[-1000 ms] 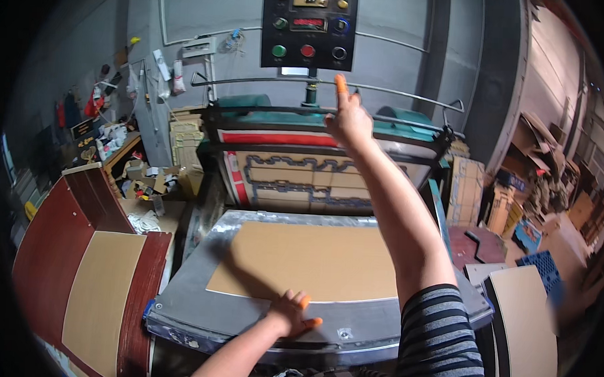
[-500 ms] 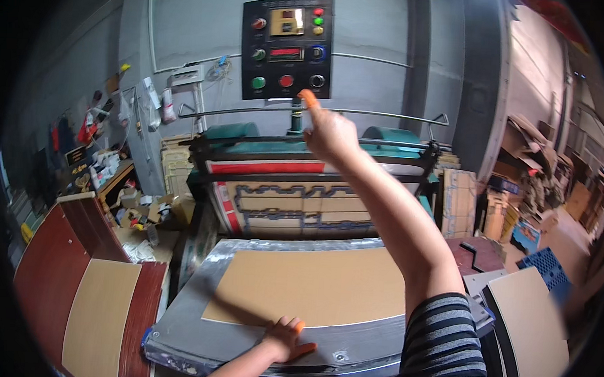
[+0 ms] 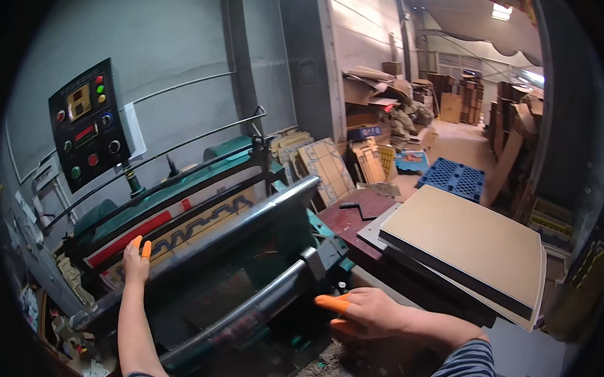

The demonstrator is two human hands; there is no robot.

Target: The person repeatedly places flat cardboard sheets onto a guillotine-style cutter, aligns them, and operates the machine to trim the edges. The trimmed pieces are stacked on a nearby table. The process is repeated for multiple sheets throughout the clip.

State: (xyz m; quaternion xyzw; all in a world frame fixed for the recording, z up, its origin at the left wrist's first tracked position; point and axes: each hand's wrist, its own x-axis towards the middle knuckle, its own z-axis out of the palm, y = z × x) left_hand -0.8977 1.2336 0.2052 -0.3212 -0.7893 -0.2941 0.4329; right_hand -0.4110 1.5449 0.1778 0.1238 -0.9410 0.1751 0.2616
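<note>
The die-cutting press fills the left and middle, its dark platen (image 3: 247,220) swung up and tilted toward the die board (image 3: 209,221) with its bent blade lines. My left hand (image 3: 137,262), orange finger covers on its fingertips, reaches up at the platen's left part with fingers stretched; whether it touches the edge I cannot tell. My right hand (image 3: 371,313), also with orange finger covers, hangs by the press's right end near a rounded metal bar (image 3: 264,291). Its fingers point left, apart, with nothing seen in them. Right of it lies a stack of tan cardboard sheets (image 3: 465,239).
A black control panel (image 3: 89,125) with coloured buttons stands at the far left. Beyond the press are a dark red table (image 3: 362,208), a blue plastic pallet (image 3: 454,178) and leaning die boards (image 3: 326,169). Cardboard piles line the passage at the back right.
The view has turned right. The platen has swung up from lying flat, and its cardboard sheet is out of sight. My right hand has come down from the control panel; my left hand has risen.
</note>
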